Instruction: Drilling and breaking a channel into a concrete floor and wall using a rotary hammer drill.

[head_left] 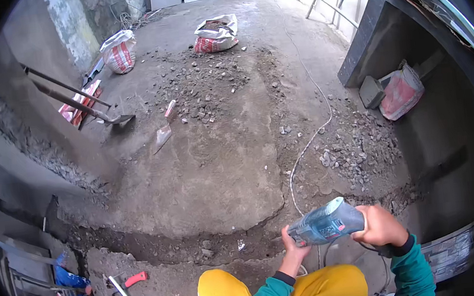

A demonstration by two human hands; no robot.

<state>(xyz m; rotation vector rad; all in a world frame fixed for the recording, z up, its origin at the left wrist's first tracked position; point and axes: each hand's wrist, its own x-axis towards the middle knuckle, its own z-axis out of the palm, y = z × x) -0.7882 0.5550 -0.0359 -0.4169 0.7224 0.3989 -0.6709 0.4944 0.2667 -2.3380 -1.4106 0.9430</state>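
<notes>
A blue corded power drill (324,222) lies sideways across my knees' front, above the broken ground. My right hand (383,226) is closed round its rear handle. At the drill's other end my left hand (295,253) grips the body, its thumb raised along the near side. Whether a bit sits in the front end is hard to make out. A pale cord (331,116) runs over the ground from far off toward the drill. Below the drill are my knees in yellow trousers (327,289).
A broken trench (172,244) crosses the floor before me. Rubble (358,147) lies right. A trowel (163,135), a shovel (119,120) and filled sacks (217,43) are farther off. A red-handled tool (135,279) lies near left. A grey block (371,92) stands right.
</notes>
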